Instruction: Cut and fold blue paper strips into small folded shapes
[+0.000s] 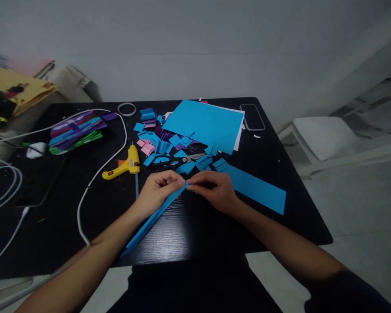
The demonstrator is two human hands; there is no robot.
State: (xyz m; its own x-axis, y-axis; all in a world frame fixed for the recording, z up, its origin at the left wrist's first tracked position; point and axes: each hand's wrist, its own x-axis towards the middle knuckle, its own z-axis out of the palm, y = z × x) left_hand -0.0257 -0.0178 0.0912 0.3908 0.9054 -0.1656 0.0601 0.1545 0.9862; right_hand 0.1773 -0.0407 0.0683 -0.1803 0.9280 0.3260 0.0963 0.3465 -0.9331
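Observation:
A long, narrow strip of blue paper point(154, 218) slants from near the table's front edge up to my fingers. My left hand point(159, 189) is closed on the strip close to its far end, thumb on top. At the tip, my right hand point(213, 187) pinches the same strip, its fingertips almost meeting the left thumb. The strip seems folded lengthwise. Just beyond my hands lie black-handled scissors point(172, 164) among small cut pieces of blue paper point(159, 145). A wider blue paper strip point(257, 187) lies flat beyond my right wrist.
A yellow glue gun point(132, 163) lies left of my hands, near a looping white cable point(99, 167). Blue sheets point(205, 124), a phone point(252, 117) and a tape ring point(127, 109) are farther back. Bundled coloured paper point(76, 130) sits at left; a white chair point(326, 137) stands right.

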